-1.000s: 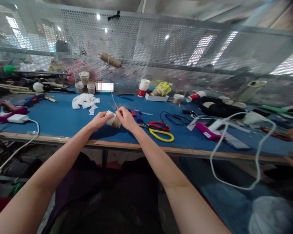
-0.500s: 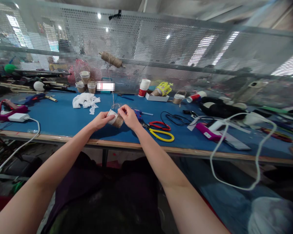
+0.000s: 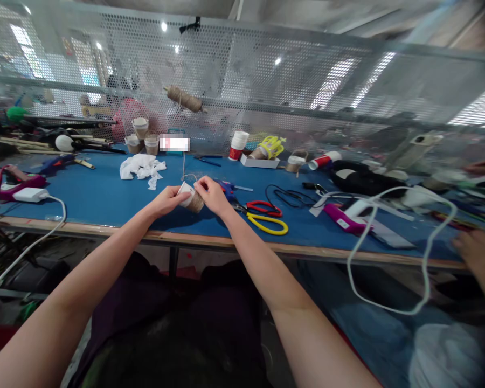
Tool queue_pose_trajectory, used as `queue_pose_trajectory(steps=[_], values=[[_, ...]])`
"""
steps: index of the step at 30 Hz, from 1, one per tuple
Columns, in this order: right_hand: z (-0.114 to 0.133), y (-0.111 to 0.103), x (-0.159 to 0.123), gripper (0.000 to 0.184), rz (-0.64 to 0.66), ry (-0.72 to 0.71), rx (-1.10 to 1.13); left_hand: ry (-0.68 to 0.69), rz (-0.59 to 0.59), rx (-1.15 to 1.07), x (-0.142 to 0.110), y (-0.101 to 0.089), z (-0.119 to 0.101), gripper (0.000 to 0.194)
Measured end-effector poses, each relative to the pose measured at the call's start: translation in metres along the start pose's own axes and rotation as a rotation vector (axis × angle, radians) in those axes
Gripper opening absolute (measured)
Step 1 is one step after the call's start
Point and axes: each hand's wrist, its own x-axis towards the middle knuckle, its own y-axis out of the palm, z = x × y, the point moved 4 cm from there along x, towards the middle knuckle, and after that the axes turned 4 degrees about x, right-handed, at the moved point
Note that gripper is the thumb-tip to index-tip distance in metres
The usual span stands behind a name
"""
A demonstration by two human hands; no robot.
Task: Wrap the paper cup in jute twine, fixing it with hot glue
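Observation:
A paper cup (image 3: 195,202), partly wrapped in brown twine, lies tilted between my hands above the blue table. My left hand (image 3: 168,199) is closed around its bare white end. With thumb and fingers pinched, my right hand (image 3: 210,192) holds the twine (image 3: 188,175) against the wrapped side. From there the strand loops up toward the back of the table, below a twine spool (image 3: 185,99) mounted on the perforated screen. Just right of my right hand lie a blue glue gun (image 3: 227,188) and scissors (image 3: 268,223) with a yellow and a red handle.
Twine-wrapped cups (image 3: 140,129) and crumpled white lace (image 3: 143,168) are at the back left. Stacked paper cups (image 3: 238,145) stand behind my right hand. A white cable (image 3: 428,258) loops over the table edge at right, near another person's hand (image 3: 475,245).
My right hand has shifted very slightly down and the twine strand has swung a little left. The other person's hand has come further into view at the right.

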Motion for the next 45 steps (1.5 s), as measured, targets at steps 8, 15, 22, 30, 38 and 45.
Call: queue_pose_trajectory(steps=[8, 15, 22, 30, 38, 45], values=[[0.004, 0.002, -0.002, 0.014, 0.004, -0.013, -0.073, -0.038, -0.021, -0.053, -0.001, 0.001, -0.003, 0.03], [0.004, 0.003, -0.002, 0.013, -0.011, -0.033, -0.112, -0.124, 0.017, -0.115, 0.001, 0.003, -0.009, 0.027], [0.002, 0.003, -0.001, 0.012, -0.031, -0.044, -0.147, -0.231, 0.086, -0.131, 0.012, 0.002, -0.014, 0.013], [0.003, 0.004, -0.002, 0.012, -0.05, -0.041, -0.205, -0.214, -0.038, -0.139, 0.01, 0.008, -0.006, 0.02], [0.006, 0.007, -0.004, 0.01, -0.035, -0.039, -0.25, -0.193, -0.083, -0.127, 0.007, 0.006, -0.004, 0.021], [-0.001, -0.013, 0.007, 0.021, -0.079, 0.077, -0.357, -0.124, -0.111, -0.064, 0.01, 0.004, 0.003, 0.025]])
